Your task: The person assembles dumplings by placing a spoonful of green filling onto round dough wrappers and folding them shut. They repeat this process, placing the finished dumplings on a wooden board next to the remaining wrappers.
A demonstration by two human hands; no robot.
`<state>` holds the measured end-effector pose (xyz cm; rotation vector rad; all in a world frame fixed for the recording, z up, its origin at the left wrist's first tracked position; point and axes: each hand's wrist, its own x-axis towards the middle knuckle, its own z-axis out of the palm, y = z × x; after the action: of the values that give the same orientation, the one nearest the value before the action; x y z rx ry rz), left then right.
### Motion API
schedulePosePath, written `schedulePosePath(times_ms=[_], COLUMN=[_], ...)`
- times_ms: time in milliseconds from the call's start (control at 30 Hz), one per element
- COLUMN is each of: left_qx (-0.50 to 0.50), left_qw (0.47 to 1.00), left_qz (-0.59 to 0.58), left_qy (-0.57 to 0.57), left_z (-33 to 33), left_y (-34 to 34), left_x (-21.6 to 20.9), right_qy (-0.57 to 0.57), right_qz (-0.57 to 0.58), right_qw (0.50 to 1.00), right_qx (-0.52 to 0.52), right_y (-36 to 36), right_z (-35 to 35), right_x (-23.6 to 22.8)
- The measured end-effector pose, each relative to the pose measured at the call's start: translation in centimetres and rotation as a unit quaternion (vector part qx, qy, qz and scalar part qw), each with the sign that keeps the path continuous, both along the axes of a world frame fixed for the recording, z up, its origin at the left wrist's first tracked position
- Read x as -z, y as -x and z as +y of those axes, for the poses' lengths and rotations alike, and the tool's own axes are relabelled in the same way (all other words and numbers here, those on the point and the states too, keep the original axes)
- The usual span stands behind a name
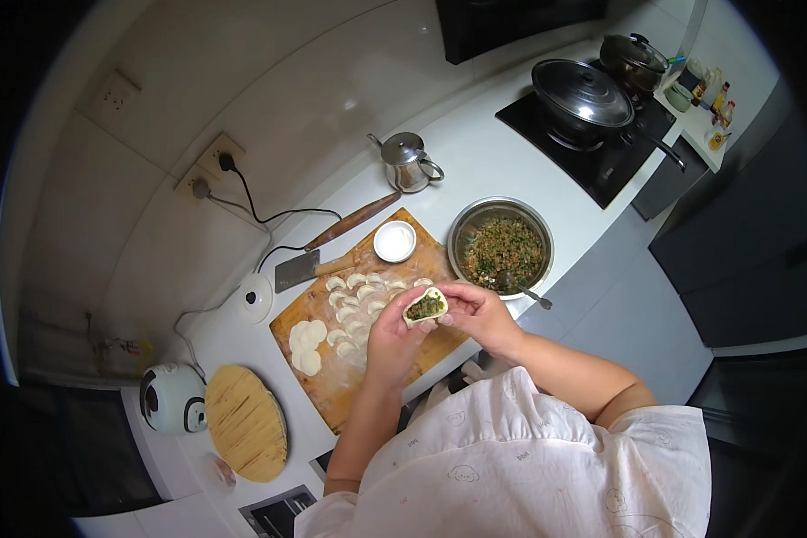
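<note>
A dumpling wrapper with green filling (426,307) lies across the fingers of my left hand (392,330), its top still unsealed. My right hand (481,314) pinches the wrapper's right edge. Below both hands is a floured wooden cutting board (403,363). Several folded dumplings (357,296) sit on it in rows, partly hidden by my left hand. At the board's left lie flat round wrappers (307,344), overlapping one another. Just beyond my right hand stands a steel bowl (458,235) of chopped filling (508,251), with a spoon (531,294) resting in it.
A white bowl of flour (394,240), a cleaver (298,271) and a rolling pin (354,221) lie around the board's far side. Behind them is a steel kettle (406,161). A lidded wok (583,94) occupies the stove at right. A round wooden lid (244,421) rests at left.
</note>
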<state>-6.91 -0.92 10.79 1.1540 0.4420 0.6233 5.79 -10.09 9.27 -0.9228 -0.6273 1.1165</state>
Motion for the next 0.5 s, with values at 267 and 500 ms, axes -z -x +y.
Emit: schedulePosePath(times_ms=[267,500], left_qx=[-0.019,-0.054], left_qw=[0.999,0.996], left_qz=[-0.021,-0.040], left_qy=[0.021,0.063], left_z=[-1.0,-1.8], left_y=[0.6,0.3], left_x=[0.0,-0.6], right_qy=[-0.013,-0.050], right_qz=[0.027,-0.235], right_qw=[0.999,0.962], right_qx=[0.039,0.133], right_y=[1.1,0.6], right_z=[-0.3,-1.3], right_x=[-1.3,-1.2])
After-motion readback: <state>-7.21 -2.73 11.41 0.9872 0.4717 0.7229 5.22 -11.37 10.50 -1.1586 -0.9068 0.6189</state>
